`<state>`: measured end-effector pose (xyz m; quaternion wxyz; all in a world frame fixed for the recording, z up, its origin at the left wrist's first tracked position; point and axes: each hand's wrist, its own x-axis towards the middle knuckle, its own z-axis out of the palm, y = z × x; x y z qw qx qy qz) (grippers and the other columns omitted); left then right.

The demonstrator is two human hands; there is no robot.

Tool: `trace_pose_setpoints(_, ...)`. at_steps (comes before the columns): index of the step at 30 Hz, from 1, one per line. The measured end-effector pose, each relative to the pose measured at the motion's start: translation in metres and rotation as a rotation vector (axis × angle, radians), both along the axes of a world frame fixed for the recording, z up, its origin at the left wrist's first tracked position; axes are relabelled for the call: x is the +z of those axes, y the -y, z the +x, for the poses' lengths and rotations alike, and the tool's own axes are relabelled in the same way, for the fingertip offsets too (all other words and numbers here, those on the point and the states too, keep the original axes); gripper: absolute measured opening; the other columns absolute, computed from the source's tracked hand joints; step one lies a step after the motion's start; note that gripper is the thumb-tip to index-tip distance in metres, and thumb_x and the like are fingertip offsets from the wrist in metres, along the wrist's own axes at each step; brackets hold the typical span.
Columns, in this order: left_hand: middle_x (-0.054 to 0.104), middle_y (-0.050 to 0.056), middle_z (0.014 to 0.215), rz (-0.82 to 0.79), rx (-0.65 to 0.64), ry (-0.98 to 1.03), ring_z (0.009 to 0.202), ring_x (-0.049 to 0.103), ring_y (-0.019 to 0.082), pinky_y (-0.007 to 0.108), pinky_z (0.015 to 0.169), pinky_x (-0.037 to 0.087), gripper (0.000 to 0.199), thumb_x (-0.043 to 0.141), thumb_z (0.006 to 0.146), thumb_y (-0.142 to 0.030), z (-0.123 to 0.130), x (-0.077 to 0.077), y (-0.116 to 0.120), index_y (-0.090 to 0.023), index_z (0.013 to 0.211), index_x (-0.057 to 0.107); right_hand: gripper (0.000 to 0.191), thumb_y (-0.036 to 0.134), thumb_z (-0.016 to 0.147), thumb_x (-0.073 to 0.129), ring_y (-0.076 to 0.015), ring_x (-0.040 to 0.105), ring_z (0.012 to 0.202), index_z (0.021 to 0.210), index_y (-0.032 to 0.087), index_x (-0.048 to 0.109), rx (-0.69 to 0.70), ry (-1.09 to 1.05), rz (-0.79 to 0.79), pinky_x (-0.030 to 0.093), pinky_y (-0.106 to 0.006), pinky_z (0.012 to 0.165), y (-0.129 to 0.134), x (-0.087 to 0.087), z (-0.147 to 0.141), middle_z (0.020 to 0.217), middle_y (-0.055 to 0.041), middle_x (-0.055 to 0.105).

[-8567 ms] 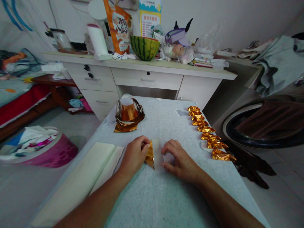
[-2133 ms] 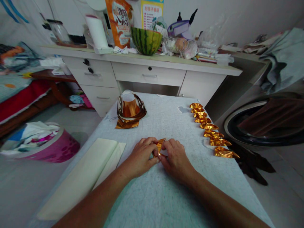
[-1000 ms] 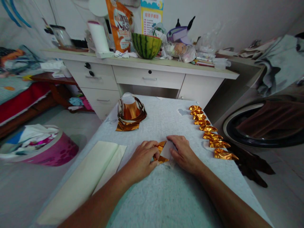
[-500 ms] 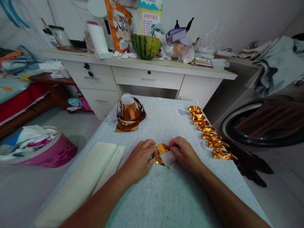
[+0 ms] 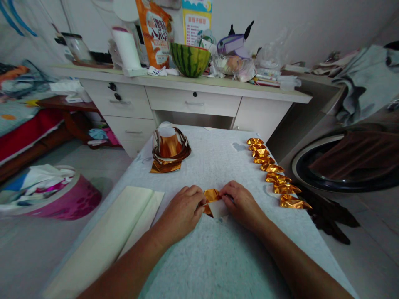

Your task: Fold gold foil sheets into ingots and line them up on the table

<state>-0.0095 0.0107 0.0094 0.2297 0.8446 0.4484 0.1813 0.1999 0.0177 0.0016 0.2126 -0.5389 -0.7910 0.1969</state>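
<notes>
Between my hands lies a piece of gold foil paper (image 5: pixel 212 194), partly folded, its pale backing showing on the right side. My left hand (image 5: pixel 188 204) pinches its left edge, fingers closed. On its right edge my right hand (image 5: pixel 238 200) is closed too, fingertips pressing the fold. To the right runs a slanting row of several folded gold foil pieces (image 5: pixel 294 202). Farther back on the left, loose gold foil strips (image 5: pixel 166 166) curl around a gold-and-white cup-like form (image 5: pixel 170 143). My fingers partly hide the foil's ends.
The work stands on a cloth-covered table (image 5: pixel 205 257). Folded cream paper sheets (image 5: pixel 109 232) lie by my left forearm. A pink bin (image 5: pixel 75 199) is on the floor at left. Behind, a white counter (image 5: pixel 193 97) carries a watermelon half (image 5: pixel 190 60); a washing machine (image 5: pixel 349 162) stands right.
The gold foil's upper flap looks flatter and squarer than before, and both hands have shifted only slightly. The whole view has moved a little.
</notes>
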Motion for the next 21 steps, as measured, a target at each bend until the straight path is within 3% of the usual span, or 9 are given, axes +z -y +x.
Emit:
trace_pose_setpoints(3, 0.059, 0.004, 0.094, 0.002, 0.018, -0.003, 0.090, 0.054, 0.019, 0.034, 0.083, 0.043, 0.011, 0.050, 0.086, -0.016, 0.001, -0.002, -0.001, -0.020, 0.082, 0.060, 0.015, 0.007, 0.081, 0.054, -0.0161, 0.055, 0.083, 0.083, 0.017, 0.065, -0.024, 0.027, -0.016, 0.041, -0.027, 0.077, -0.001, -0.001, -0.002, 0.088, -0.0044, 0.060)
trace_pose_setpoints(8, 0.058, 0.001, 0.084, -0.013, 0.116, 0.012, 0.083, 0.055, 0.018, 0.030, 0.075, 0.043, 0.008, 0.058, 0.080, -0.014, 0.002, -0.006, -0.003, -0.020, 0.075, 0.056, 0.016, 0.006, 0.077, 0.057, -0.0167, 0.054, 0.082, 0.088, 0.016, 0.064, -0.073, 0.067, -0.006, 0.040, -0.028, 0.078, -0.003, -0.007, -0.005, 0.085, -0.0043, 0.061)
trace_pose_setpoints(11, 0.059, 0.003, 0.089, -0.002, 0.179, 0.025, 0.089, 0.055, 0.020, 0.032, 0.079, 0.043, 0.008, 0.061, 0.078, -0.015, 0.002, -0.007, -0.003, -0.020, 0.083, 0.058, 0.022, 0.007, 0.077, 0.056, -0.0173, 0.054, 0.081, 0.095, 0.016, 0.065, -0.071, 0.080, 0.000, 0.040, -0.029, 0.078, -0.002, -0.011, -0.006, 0.086, -0.0050, 0.061)
trace_pose_setpoints(14, 0.060, 0.004, 0.096, 0.017, 0.212, 0.029, 0.096, 0.053, 0.023, 0.036, 0.085, 0.042, 0.014, 0.064, 0.077, -0.018, 0.002, -0.006, -0.004, -0.020, 0.091, 0.061, 0.018, 0.008, 0.075, 0.057, -0.0170, 0.053, 0.080, 0.090, 0.016, 0.065, -0.067, 0.079, -0.010, 0.040, -0.029, 0.076, -0.001, -0.010, -0.006, 0.084, -0.0042, 0.059)
trace_pose_setpoints(21, 0.062, 0.002, 0.090, -0.078, 0.197, 0.141, 0.093, 0.055, 0.022, 0.035, 0.084, 0.042, 0.012, 0.062, 0.073, -0.016, 0.000, -0.003, -0.006, -0.020, 0.083, 0.063, 0.011, 0.008, 0.076, 0.054, -0.0130, 0.051, 0.069, 0.078, 0.018, 0.057, -0.077, -0.104, -0.098, 0.037, -0.025, 0.065, 0.004, 0.001, -0.005, 0.074, 0.0009, 0.057)
